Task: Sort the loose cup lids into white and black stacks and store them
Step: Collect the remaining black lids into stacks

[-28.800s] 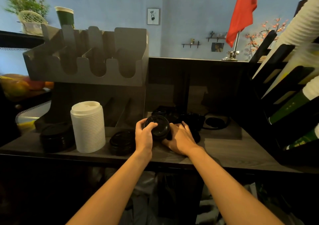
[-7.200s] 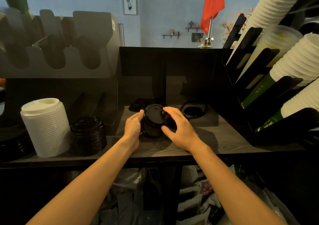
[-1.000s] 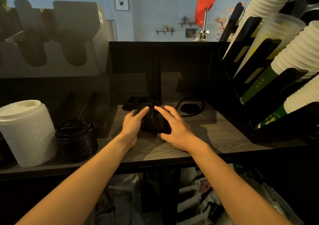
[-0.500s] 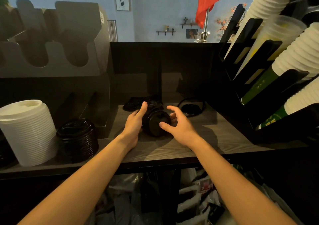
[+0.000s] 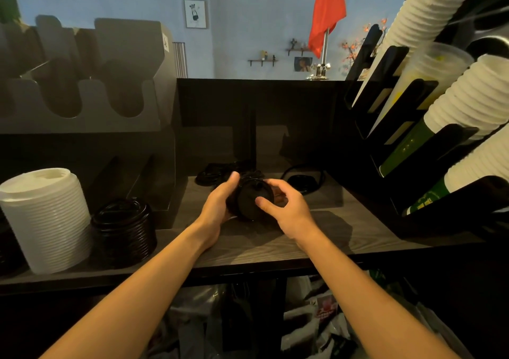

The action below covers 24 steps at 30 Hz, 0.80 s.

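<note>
In the head view, a tall stack of white ribbed plastic cup lids (image 5: pixel 46 218) stands upright at the left end of a grey wood-grain counter (image 5: pixel 248 248). Just to the right of the white stack, so close that I cannot tell whether they touch, stands a lower upright stack of black plastic lids (image 5: pixel 124 229). Further right of the white stack, about mid-counter, a short stack of black plastic cup lids (image 5: pixel 252 200) lies tipped on its side between the two hands, its round top face turned toward the camera. The left hand (image 5: pixel 216 208) cradles the side of this tipped stack nearer the white stack: palm against the rims, fingers curled beneath and behind it, one digit pointing up along its top edge. The right hand (image 5: pixel 290 212) is at the side farther from the white stack, its fingers (image 5: pixel 275 185) spread and arched like a claw over the rim, thumb tip lying across the top lid's face; whether it actually grips cannot be told. Deeper on the counter than the white stack, behind the tipped one, a few loose black lids (image 5: pixel 213 174) lie flat, and a single black lid (image 5: pixel 301 180) lies further right again. Above and behind the white stack rises a grey slotted lid holder (image 5: pixel 82 91). At the opposite end of the counter from the white stack, a black rack (image 5: pixel 385 105) holds slanted sleeves of white ribbed paper cups (image 5: pixel 468 97)
</note>
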{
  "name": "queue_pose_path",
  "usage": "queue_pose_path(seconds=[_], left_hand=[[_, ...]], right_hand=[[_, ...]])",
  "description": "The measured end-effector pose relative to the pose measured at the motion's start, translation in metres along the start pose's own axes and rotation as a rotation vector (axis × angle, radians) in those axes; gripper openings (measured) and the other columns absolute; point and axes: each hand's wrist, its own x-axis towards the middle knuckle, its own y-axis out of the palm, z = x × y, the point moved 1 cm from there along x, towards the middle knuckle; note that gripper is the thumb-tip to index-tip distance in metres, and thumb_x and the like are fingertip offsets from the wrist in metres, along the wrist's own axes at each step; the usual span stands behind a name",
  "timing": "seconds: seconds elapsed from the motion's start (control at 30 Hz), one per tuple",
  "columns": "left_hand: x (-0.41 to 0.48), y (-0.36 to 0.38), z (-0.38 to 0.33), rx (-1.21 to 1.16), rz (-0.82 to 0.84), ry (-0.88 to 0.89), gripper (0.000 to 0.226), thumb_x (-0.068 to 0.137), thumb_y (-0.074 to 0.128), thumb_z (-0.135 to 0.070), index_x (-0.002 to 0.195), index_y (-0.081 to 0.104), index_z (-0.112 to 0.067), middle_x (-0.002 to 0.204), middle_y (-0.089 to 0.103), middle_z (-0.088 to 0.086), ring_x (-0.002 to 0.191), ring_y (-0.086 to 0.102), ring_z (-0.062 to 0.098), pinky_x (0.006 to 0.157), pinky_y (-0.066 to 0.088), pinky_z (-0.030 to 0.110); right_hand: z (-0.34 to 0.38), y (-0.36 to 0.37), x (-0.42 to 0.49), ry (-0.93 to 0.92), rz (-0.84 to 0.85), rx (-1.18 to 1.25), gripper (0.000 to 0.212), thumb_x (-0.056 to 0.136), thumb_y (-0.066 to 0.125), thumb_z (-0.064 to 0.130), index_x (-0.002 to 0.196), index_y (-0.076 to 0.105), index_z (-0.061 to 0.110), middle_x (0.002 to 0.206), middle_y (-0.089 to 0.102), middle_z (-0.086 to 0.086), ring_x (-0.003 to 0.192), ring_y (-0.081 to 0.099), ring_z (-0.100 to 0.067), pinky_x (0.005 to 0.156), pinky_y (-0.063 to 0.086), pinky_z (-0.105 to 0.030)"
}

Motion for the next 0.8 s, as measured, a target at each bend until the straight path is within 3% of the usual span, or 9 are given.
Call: queue_pose_path(seconds=[0.07, 0.17, 0.3, 0.4, 0.5, 0.67, 0.8], left_hand=[[-0.001, 0.003, 0.001, 0.089, -0.001, 0.043, 0.049, 0.080, 0.077, -0.046, 0.120, 0.067, -0.021, 0.114, 0.075, 0.004, 0.112, 0.070, 0.023, 0.084, 0.057, 0.031], [0.002, 0.002, 0.003, 0.130, -0.008, 0.063, 0.045, 0.082, 0.081, -0.029, 0.122, 0.064, -0.021, 0.117, 0.072, 0.004, 0.110, 0.068, 0.020, 0.080, 0.056, 0.026], [0.004, 0.000, 0.004, 0.100, 0.005, 0.040, 0.035, 0.085, 0.079, -0.028, 0.117, 0.068, -0.020, 0.112, 0.075, 0.004, 0.109, 0.070, 0.024, 0.090, 0.058, 0.035], [0.005, -0.002, 0.005, 0.089, 0.030, 0.040, 0.043, 0.081, 0.080, -0.033, 0.119, 0.069, -0.019, 0.114, 0.076, 0.006, 0.110, 0.071, 0.026, 0.098, 0.057, 0.044], [0.005, -0.004, 0.005, 0.069, 0.053, 0.038, 0.055, 0.073, 0.081, -0.041, 0.122, 0.069, -0.018, 0.116, 0.076, 0.007, 0.110, 0.072, 0.027, 0.100, 0.056, 0.046], [0.005, -0.003, 0.005, 0.067, 0.065, 0.014, 0.064, 0.072, 0.086, -0.042, 0.127, 0.066, -0.016, 0.121, 0.073, 0.010, 0.114, 0.070, 0.029, 0.103, 0.055, 0.048], [0.004, -0.003, 0.002, 0.036, 0.060, -0.002, 0.059, 0.073, 0.081, -0.040, 0.125, 0.068, -0.015, 0.117, 0.075, 0.010, 0.112, 0.071, 0.028, 0.102, 0.056, 0.048]], right_hand=[[0.000, -0.001, 0.001, -0.024, -0.038, -0.046, 0.044, 0.088, 0.076, 0.033, 0.129, 0.062, 0.028, 0.119, 0.056, 0.012, 0.110, 0.054, 0.000, 0.086, 0.047, -0.014], [0.000, -0.001, 0.000, -0.040, -0.051, -0.077, 0.044, 0.088, 0.076, 0.030, 0.130, 0.061, 0.028, 0.117, 0.051, 0.014, 0.107, 0.050, 0.007, 0.083, 0.043, -0.011], [-0.003, 0.000, 0.001, -0.029, -0.034, -0.093, 0.042, 0.086, 0.077, 0.034, 0.125, 0.061, 0.032, 0.122, 0.050, 0.011, 0.114, 0.049, -0.003, 0.094, 0.049, -0.025], [-0.001, 0.001, 0.000, 0.010, 0.020, 0.004, 0.044, 0.089, 0.075, 0.030, 0.129, 0.056, 0.031, 0.121, 0.056, 0.012, 0.113, 0.053, -0.001, 0.095, 0.051, -0.025], [0.003, 0.003, -0.002, 0.080, 0.088, 0.135, 0.046, 0.094, 0.069, 0.029, 0.135, 0.050, 0.029, 0.115, 0.058, 0.016, 0.109, 0.057, -0.005, 0.092, 0.056, -0.028], [0.008, 0.000, -0.004, 0.073, 0.045, 0.125, 0.041, 0.092, 0.071, 0.029, 0.129, 0.054, 0.027, 0.109, 0.063, 0.011, 0.099, 0.063, -0.007, 0.064, 0.057, -0.021], [0.008, 0.001, -0.005, 0.109, 0.036, 0.131, 0.043, 0.092, 0.069, 0.038, 0.130, 0.054, 0.027, 0.113, 0.064, 0.005, 0.099, 0.063, -0.008, 0.076, 0.061, -0.028]])
